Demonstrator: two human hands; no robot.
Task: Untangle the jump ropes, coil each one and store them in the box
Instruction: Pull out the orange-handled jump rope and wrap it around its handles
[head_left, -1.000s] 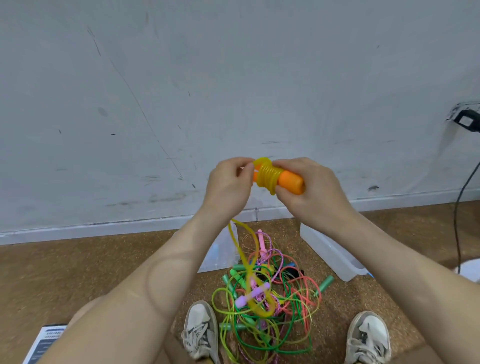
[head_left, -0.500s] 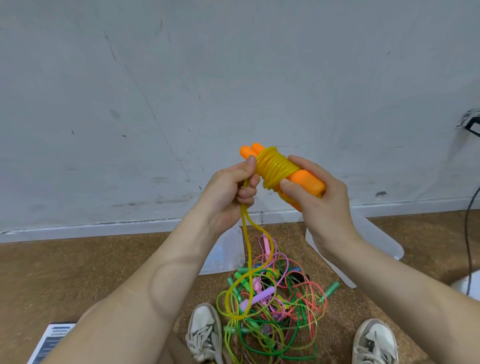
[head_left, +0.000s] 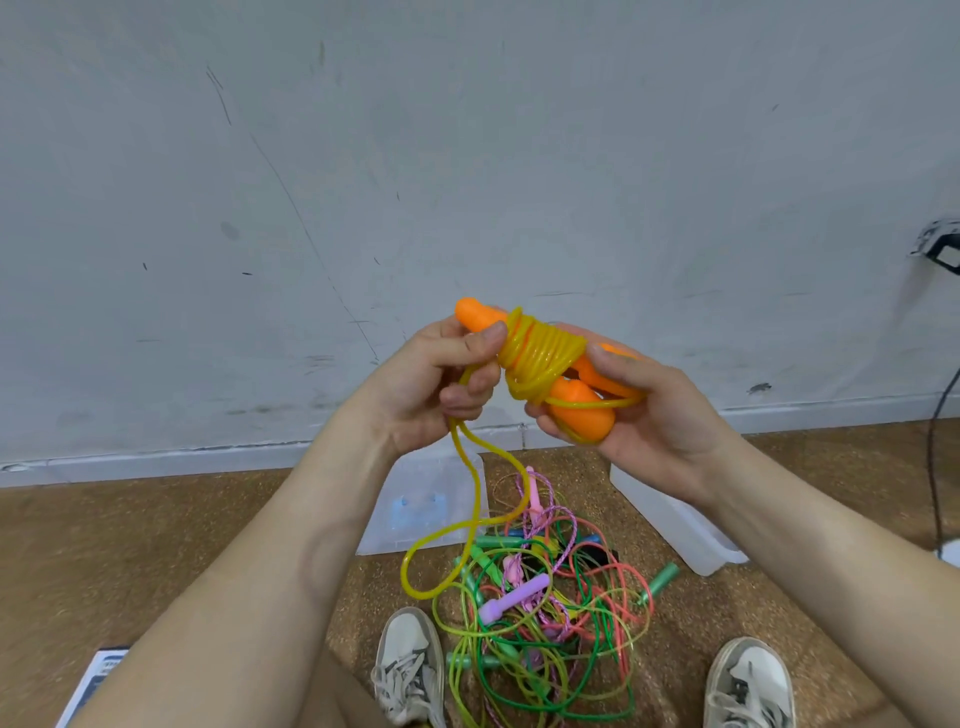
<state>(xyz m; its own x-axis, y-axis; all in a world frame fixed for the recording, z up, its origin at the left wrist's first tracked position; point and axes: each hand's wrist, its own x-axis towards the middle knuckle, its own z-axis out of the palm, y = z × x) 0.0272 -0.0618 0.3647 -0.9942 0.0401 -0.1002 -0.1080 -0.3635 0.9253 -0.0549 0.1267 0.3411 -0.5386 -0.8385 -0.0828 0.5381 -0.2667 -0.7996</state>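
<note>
- Orange handles (head_left: 581, 411): a pair laid side by side and held between the hands. The long axis runs from upper left, where one tip clears the left thumb, down to the lower right into the right palm.
- Yellow rope (head_left: 540, 353): coiled crosswise round the middle of the handles. A loose tail drops from the left hand and ends in a loop above the floor.
- Left hand (head_left: 436, 379): thumb against the coil's left edge, fingers curled round the rope tail.
- Right hand (head_left: 654, 426): cupped under the handles' lower ends, thumb on top, gripping them.
- Rope tangle (head_left: 545, 603): green, pink, purple and yellow ropes on the floor (head_left: 182, 530), below both hands and between two shoes (head_left: 410, 670).
- Clear plastic box parts (head_left: 675, 519): one below each hand; box and lid cannot be told apart.
</note>
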